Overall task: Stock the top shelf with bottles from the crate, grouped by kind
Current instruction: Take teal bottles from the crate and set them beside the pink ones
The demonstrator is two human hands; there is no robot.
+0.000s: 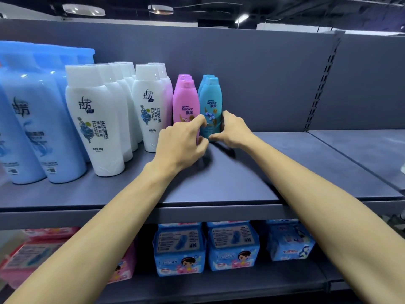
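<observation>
Our left hand [182,141] and right hand [232,130] curl fingers round the teal bottle [211,102]; we should square it snug right of the pink row [185,102], label facing near.

Two bare arms, seen from the person's own head.
Left hand [179,143] and right hand [234,131] are uncovered; both forearms are bare and slender, running to the frame edge at 7 and 5 o'clock.

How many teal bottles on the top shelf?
2: front teal bottle sits between left hand and right hand; second teal bottle directly behind it, cap showing. Others may be hidden.
</observation>
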